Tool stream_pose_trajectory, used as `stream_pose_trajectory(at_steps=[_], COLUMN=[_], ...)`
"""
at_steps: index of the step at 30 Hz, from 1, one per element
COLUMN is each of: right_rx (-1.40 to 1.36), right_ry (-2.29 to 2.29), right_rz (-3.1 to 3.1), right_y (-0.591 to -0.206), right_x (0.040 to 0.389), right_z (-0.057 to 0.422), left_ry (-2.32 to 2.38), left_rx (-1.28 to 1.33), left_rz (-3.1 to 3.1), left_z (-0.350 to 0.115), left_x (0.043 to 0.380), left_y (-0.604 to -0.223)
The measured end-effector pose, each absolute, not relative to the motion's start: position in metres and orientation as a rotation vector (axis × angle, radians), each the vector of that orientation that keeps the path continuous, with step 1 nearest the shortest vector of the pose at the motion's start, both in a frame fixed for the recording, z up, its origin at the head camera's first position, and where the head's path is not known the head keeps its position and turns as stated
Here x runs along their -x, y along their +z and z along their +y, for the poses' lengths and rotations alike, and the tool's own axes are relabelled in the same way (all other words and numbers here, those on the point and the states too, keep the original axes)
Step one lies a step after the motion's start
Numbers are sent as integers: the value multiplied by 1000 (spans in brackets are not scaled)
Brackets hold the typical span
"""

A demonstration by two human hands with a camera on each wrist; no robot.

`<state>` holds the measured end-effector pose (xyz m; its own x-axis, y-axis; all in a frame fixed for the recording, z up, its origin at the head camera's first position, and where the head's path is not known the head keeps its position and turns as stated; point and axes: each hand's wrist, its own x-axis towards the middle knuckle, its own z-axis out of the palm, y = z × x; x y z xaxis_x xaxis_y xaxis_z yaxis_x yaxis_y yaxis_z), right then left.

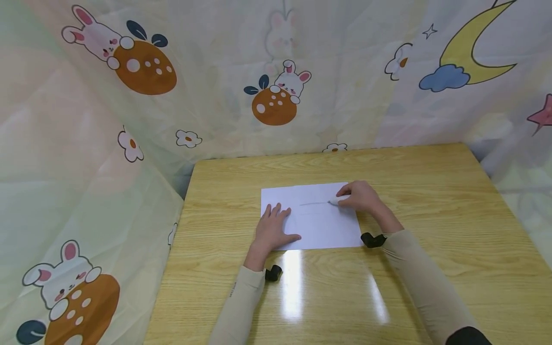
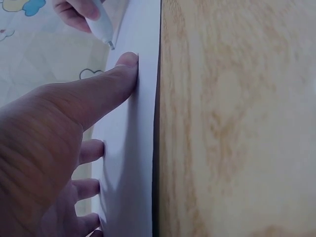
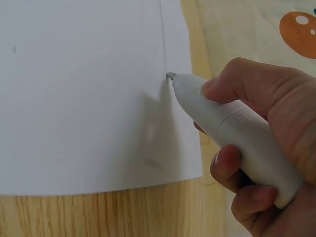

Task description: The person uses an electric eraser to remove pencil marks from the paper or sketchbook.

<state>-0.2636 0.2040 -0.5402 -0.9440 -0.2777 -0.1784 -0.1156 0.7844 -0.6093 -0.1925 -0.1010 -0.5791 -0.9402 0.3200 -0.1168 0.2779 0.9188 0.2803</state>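
Note:
A white sheet of paper lies on the wooden table. With fingers and thumb spread, my left hand rests on the paper's left part. In the left wrist view its thumb touches down near the sheet's close edge. My right hand grips a thick white electric eraser, thumb along its upper side and fingers curled beneath. The eraser's small grey tip is right at the end of a thin pencil line on the paper. A fainter line runs below it in the head view.
The wooden table extends on all sides of the paper. A patterned curtain with rabbits and oranges hangs behind it and along the left. Black wrist-worn pieces stick out at both sleeves.

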Motion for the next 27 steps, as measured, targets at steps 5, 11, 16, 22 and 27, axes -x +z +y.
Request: stream_pose_trajectory(at_steps=[5,11,16,22,27], right_rx=[339,310,352,361,338], right_ry=[-952,-927,-942,-942,-919], right_rz=[2685,2718,2716,2720,2720], right_y=[-540,-540,-543,-543,-540], right_x=[264,262,263,263,262], right_z=[200,202,202,200,201], left_ry=[375,342,344,366,359], left_rx=[-446,-452,-450,-458,-452], left_rz=[2920,2918,2916,2918,2913], left_z=[-101,-101,-101,-101,-101], left_x=[193,194,193,193,192], left_y=[-580,-580,-580,-578,-577])
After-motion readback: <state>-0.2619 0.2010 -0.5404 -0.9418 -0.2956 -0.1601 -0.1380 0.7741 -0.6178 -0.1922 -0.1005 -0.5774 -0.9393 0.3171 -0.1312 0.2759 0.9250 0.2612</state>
